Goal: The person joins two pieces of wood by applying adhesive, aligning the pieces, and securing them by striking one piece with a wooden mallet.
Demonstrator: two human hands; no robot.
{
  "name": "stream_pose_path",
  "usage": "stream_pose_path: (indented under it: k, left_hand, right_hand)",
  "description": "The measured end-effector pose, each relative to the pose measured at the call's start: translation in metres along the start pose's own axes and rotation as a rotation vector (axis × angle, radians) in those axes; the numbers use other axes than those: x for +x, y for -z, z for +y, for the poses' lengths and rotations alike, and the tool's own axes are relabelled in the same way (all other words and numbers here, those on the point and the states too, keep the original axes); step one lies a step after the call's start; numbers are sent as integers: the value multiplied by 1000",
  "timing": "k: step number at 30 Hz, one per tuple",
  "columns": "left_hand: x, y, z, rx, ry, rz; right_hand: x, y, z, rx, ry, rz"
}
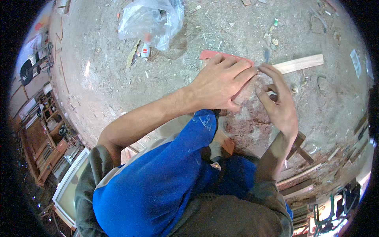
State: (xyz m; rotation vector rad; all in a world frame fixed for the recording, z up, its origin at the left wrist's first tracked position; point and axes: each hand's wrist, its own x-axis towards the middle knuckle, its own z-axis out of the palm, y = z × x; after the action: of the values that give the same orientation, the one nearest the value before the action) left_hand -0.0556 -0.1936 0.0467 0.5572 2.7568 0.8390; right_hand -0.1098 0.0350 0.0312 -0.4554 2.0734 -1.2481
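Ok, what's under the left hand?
Past the left hand a red strip shows; at its right side, a wooden piece. What lies directly beneath is covered, so whether they join there can't be seen.

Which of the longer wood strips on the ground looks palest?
The cream strip just beyond the right hand; the strips beside the right forearm are browner.

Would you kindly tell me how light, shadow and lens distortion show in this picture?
Head view: black corners and a curved rim from the fisheye, with the shelving at left tilted; the plastic bag shines whitish, a shadow on the floor beside it; the left hand is well lit, the right forearm darker; glare washes out parts at lower right.
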Motion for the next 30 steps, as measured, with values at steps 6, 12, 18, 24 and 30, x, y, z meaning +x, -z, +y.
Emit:
stream_pose_path:
  k: [6, 12, 18, 24, 30]
  left_hand:
    - [2, -8, 8, 48, -17, 1]
    - [-4, -9, 12, 43, 45, -6]
    - [-8, -18, 31, 306, 71, 189]
    - [-12, -28, 30, 166, 35, 345]
    - [-8, -34, 23, -8, 33, 389]
  right_hand:
    - [-7, -4, -22, 370, -274, -121]
    - [-5, -20, -8, 405, -270, -24]
    - [-5, -20, -8, 371, -257, -15]
    - [-3, -19, -3, 407, -165, -51]
    - [1, -11, -10, 433, -240, -89]
